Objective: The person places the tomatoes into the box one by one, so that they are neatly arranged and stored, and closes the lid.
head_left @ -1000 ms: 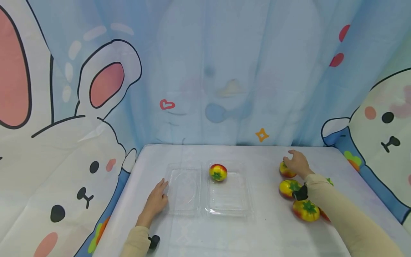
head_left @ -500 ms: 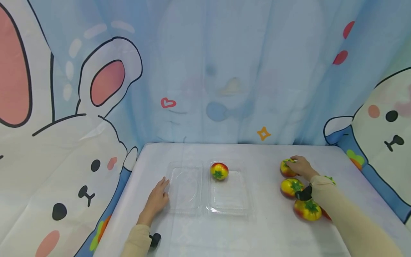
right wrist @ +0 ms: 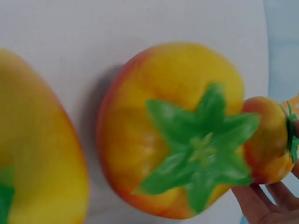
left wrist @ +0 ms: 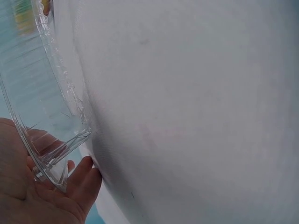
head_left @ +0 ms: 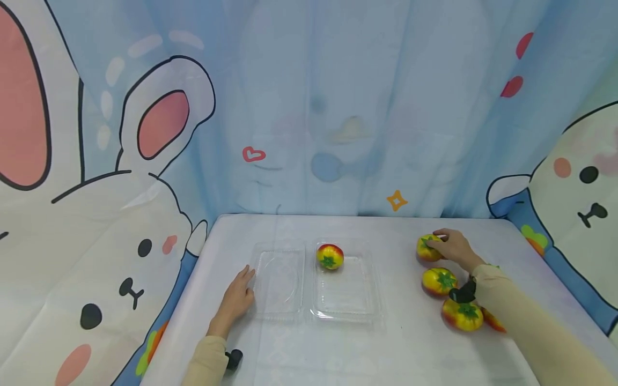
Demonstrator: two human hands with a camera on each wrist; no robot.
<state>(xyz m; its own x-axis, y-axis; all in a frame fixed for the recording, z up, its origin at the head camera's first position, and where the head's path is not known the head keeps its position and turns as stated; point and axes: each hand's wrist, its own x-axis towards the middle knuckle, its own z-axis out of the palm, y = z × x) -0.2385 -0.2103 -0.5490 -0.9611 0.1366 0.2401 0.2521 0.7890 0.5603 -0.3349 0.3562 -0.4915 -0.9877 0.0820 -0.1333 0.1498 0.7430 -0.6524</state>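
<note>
A clear plastic clamshell box lies unfolded on the table, its left half (head_left: 279, 284) and right half (head_left: 345, 292) side by side. One yellow-and-red toy persimmon (head_left: 330, 257) sits in the right half, toward the back. My left hand (head_left: 235, 296) rests at the left edge of the box; in the left wrist view its fingers (left wrist: 86, 186) lie loosely by a clear corner (left wrist: 56, 163). At the back right, my right hand (head_left: 456, 247) grips another persimmon (head_left: 426, 251) between thumb and fingers. The right wrist view shows that held persimmon (right wrist: 265, 140) on the far right.
More persimmons are in front of the right hand: one (head_left: 439, 282) closest, another (head_left: 462, 315) nearer me, and one (head_left: 493, 320) partly hidden by the right sleeve. A white cloth covers the table (head_left: 367, 354). A printed curtain (head_left: 357, 107) hangs behind it.
My right hand has come down onto the back persimmon, taken hold of it and shifted it slightly left. My left hand has stayed at the edge of the box.
</note>
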